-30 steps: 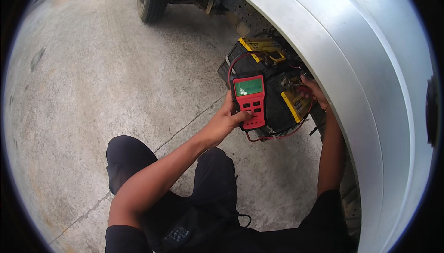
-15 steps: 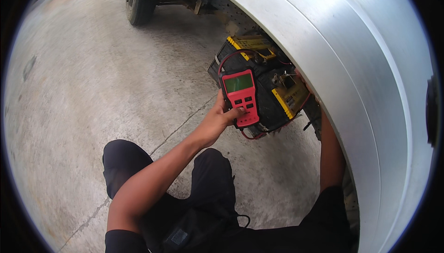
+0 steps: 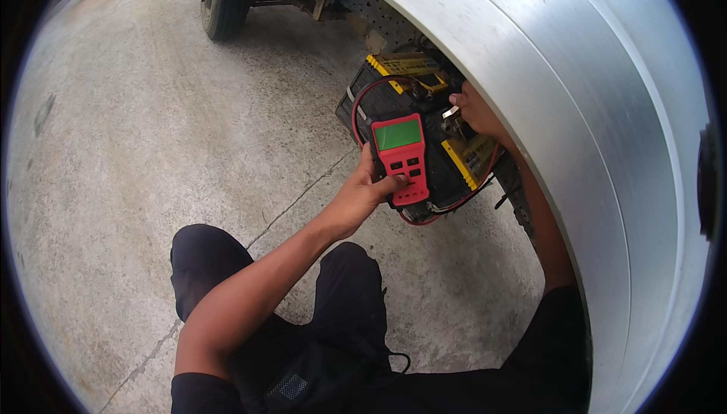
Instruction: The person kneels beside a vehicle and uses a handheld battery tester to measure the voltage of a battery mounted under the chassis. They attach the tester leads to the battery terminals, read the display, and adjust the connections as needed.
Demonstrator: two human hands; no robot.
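A red and black handheld battery tester [image 3: 411,168] is gripped in my left hand [image 3: 365,192], its thumb lying on the lower buttons. Its screen glows green. Behind and below it sit two black vehicle batteries with yellow trim, a far battery [image 3: 403,73] and a near battery [image 3: 471,164]. A red and black cable [image 3: 366,101] loops from the tester's top toward the far battery's terminal. Beside a brass-coloured terminal clamp [image 3: 451,117] on the near battery, my right hand [image 3: 478,115] is closed, fingers curled; what they hold is hidden, partly behind a silver metal cylinder.
The large curved silver cylinder [image 3: 560,58] fills the right side and overhangs the batteries and my right forearm. A vehicle wheel [image 3: 225,9] and underframe stand at the far left. Cracked concrete floor [image 3: 151,156] lies around my bent knees.
My right hand has come up from behind the cylinder's edge to the near battery's terminal. The tester's screen has turned from dark to bright green. My left hand has shifted slightly right.
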